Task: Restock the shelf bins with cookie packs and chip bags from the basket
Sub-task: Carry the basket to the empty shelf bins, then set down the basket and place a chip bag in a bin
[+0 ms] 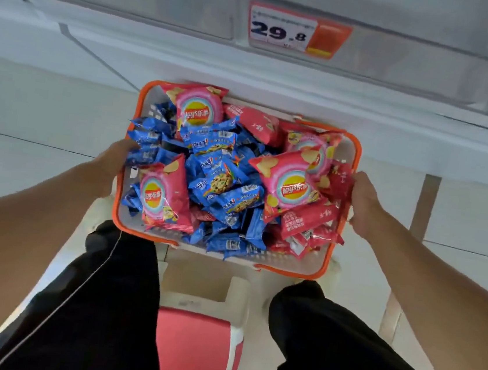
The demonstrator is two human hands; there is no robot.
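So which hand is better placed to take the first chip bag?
The right hand, probably: its fingers already touch red bags at the basket edge, with a chip bag beside it. The left hand is nearer blue cookie packs.

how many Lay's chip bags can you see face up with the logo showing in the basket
4 Lay's bags in the basket: back left, front left, right centre, and back right, partly covered. More may be buried.

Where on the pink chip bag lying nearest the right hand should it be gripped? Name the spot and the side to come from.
Judging by its pose, take the pink chip bag by its near-right crimped edge, coming from above on the right hand's side. It lies flat on top of the pile in the basket, face up, and that flat seam seems free, so a pinch grip spares the puffed middle.
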